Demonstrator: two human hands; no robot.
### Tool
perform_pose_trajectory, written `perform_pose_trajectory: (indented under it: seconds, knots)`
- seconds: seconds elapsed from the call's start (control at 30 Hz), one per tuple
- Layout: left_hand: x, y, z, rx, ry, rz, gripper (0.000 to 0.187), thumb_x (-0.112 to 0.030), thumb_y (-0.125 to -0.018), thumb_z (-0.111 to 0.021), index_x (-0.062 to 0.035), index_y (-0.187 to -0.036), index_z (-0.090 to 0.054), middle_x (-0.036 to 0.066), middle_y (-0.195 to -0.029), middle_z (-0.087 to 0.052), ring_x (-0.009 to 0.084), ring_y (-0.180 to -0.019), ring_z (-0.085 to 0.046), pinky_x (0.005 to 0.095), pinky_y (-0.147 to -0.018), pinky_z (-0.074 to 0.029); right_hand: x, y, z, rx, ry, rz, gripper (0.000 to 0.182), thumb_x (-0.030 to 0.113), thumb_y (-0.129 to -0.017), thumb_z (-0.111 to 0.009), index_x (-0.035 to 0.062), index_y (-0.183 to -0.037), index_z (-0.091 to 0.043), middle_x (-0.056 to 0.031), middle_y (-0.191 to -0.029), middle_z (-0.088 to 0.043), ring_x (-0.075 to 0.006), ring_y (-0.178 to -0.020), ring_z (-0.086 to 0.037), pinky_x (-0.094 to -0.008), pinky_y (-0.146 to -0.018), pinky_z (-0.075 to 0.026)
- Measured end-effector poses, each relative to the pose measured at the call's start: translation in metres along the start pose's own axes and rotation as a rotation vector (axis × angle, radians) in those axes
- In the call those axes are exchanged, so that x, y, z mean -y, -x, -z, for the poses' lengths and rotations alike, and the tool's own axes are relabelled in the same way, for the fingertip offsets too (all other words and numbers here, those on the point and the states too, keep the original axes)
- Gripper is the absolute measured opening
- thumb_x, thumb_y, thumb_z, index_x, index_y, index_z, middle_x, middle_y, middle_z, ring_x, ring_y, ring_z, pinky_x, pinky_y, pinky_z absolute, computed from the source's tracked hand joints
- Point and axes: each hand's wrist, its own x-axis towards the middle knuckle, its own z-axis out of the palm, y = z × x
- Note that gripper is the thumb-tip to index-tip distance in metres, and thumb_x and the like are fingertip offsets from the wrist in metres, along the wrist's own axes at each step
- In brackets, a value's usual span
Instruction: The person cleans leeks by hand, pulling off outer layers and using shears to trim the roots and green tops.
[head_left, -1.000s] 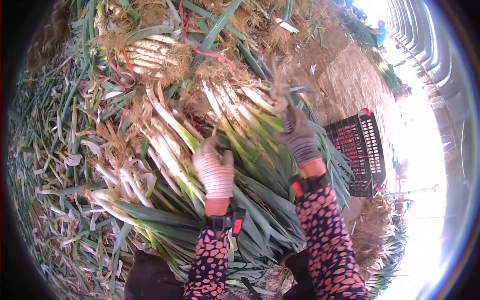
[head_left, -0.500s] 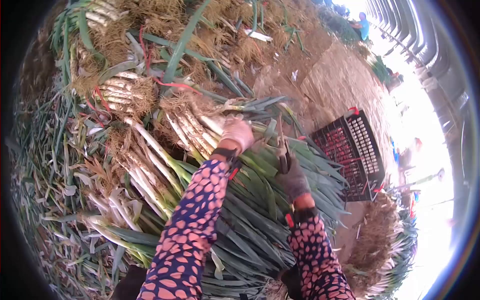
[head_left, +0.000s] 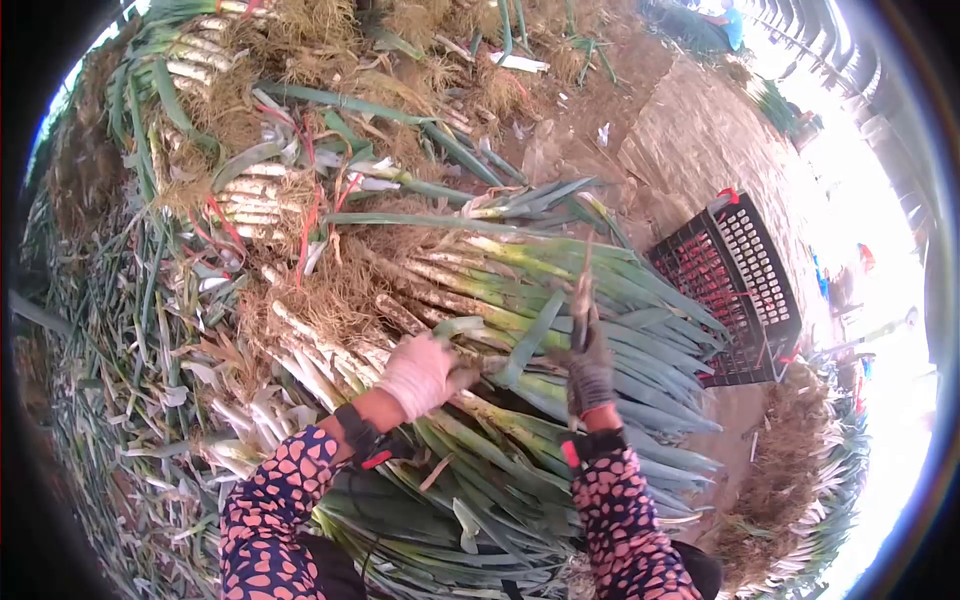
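Observation:
My left hand [head_left: 418, 378], in a pale glove, curls its fingers round a leek [head_left: 485, 365] in the middle of the pile. The fingertips are slightly blurred. To its right, my right hand [head_left: 592, 375], in a dark grey glove, grips what look like shears [head_left: 583, 300], their brownish blades pointing away from me over the leaves. Beneath both hands spread long green leek leaves [head_left: 640, 350]. The white stalks [head_left: 430, 275] and brown roots [head_left: 350, 265] of the leeks lie toward the left.
A black plastic crate [head_left: 740, 285] with red contents stands tilted at right. Red ties [head_left: 308, 230] lie among bundled leeks [head_left: 250, 200] at upper left. Loose leaves [head_left: 120, 400] cover the left ground. More leeks [head_left: 790, 490] are stacked lower right. A person [head_left: 730, 28] is far off.
My left hand has moved down and left from the upper stalks to the middle of the pile. The leeks it was on now lie flat beside the others. My right hand still holds the shears.

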Motion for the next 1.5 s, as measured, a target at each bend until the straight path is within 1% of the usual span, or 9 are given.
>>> perform_pose_trajectory:
  seconds: [0.2,0.4,0.8,0.87,0.93,1.1,1.2,1.27,1.5]
  knots:
    - [0.021,-0.151,0.020,-0.393,-0.117,0.245,0.055,-0.036,-0.078,-0.064,-0.0040,-0.121,-0.050,0.016,-0.111,-0.056,0.0281,-0.108,-0.053,0.0408,-0.094,-0.041,-0.081,0.006,-0.018,-0.152,0.243,0.017,0.073,0.017,-0.056,-0.084,-0.0002,-0.116,-0.046,-0.0092,-0.093,-0.063,-0.0185,-0.082,-0.062,-0.0321,-0.075,-0.051]
    - [0.056,-0.234,0.027,-0.032,-0.011,0.573,0.097,-0.073,-0.064,-0.063,-0.0131,-0.137,-0.043,0.013,-0.134,-0.050,0.0264,-0.122,-0.050,0.0427,-0.101,-0.037,-0.091,-0.007,-0.017,-0.127,0.168,-0.081,0.077,0.024,-0.056,-0.084,0.0000,-0.119,-0.046,-0.0142,-0.104,-0.061,-0.0245,-0.092,-0.061,-0.0349,-0.082,-0.048]
    - [0.075,-0.166,0.007,-0.013,-0.294,0.090,0.030,-0.023,-0.071,-0.069,-0.0120,-0.098,-0.065,0.011,-0.097,-0.067,0.0284,-0.096,-0.063,0.0380,-0.084,-0.050,0.000,0.035,0.018,-0.120,-0.133,0.202,0.078,-0.002,-0.051,-0.074,0.0038,-0.122,-0.042,-0.0032,-0.101,-0.054,-0.0144,-0.081,-0.052,-0.0272,-0.070,-0.046]
    - [0.065,-0.134,0.018,0.087,-0.358,0.041,0.041,-0.030,-0.074,-0.067,-0.0129,-0.110,-0.058,0.008,-0.100,-0.065,0.0240,-0.098,-0.062,0.0395,-0.086,-0.047,0.053,0.028,0.039,-0.105,-0.100,0.340,0.079,-0.007,-0.050,-0.072,0.0050,-0.122,-0.043,-0.0021,-0.101,-0.053,-0.0119,-0.079,-0.049,-0.0254,-0.067,-0.045]
    - [0.053,-0.098,0.030,0.075,-0.350,-0.104,0.042,-0.039,-0.074,-0.064,-0.0146,-0.107,-0.057,0.010,-0.098,-0.065,0.0267,-0.090,-0.063,0.0413,-0.085,-0.046,0.082,-0.008,0.054,-0.064,0.105,0.431,0.087,0.007,-0.055,-0.081,-0.0010,-0.130,-0.037,-0.0126,-0.121,-0.052,-0.0228,-0.111,-0.051,-0.0327,-0.095,-0.041]
    - [0.066,-0.046,0.017,-0.057,-0.427,-0.258,0.051,-0.037,-0.070,-0.067,-0.0114,-0.112,-0.055,0.006,-0.095,-0.062,0.0214,-0.096,-0.059,0.0401,-0.086,-0.043,0.107,-0.102,0.024,0.330,0.032,0.335,0.085,0.007,-0.057,-0.078,-0.0008,-0.131,-0.037,-0.0189,-0.124,-0.052,-0.0264,-0.114,-0.053,-0.0324,-0.093,-0.043]
    - [0.078,-0.037,0.032,0.069,-0.413,-0.200,0.058,-0.035,-0.067,-0.071,-0.0123,-0.117,-0.054,0.005,-0.098,-0.060,0.0230,-0.097,-0.058,0.0409,-0.087,-0.042,0.061,-0.151,0.027,0.558,0.867,0.305,0.083,0.017,-0.064,-0.076,0.0038,-0.135,-0.036,-0.0203,-0.121,-0.053,-0.0320,-0.106,-0.057,-0.0356,-0.089,-0.045]
    - [0.106,-0.039,0.023,-0.061,-0.449,-0.272,0.059,-0.034,-0.064,-0.075,-0.0127,-0.115,-0.056,0.004,-0.092,-0.061,0.0221,-0.089,-0.059,0.0389,-0.084,-0.043,0.035,-0.136,0.028,0.507,0.845,0.139,0.081,0.023,-0.065,-0.076,0.0059,-0.134,-0.037,-0.0226,-0.118,-0.054,-0.0350,-0.107,-0.056,-0.0375,-0.091,-0.044]
    - [0.078,-0.144,0.074,0.404,-0.052,-0.290,0.075,-0.035,-0.063,-0.075,-0.0077,-0.128,-0.051,0.022,-0.115,-0.055,0.0360,-0.108,-0.054,0.0433,-0.094,-0.044,-0.005,-0.024,0.043,0.189,0.626,-0.083,0.074,0.031,-0.065,-0.076,0.0040,-0.124,-0.042,-0.0224,-0.111,-0.059,-0.0372,-0.105,-0.057,-0.0421,-0.088,-0.046]
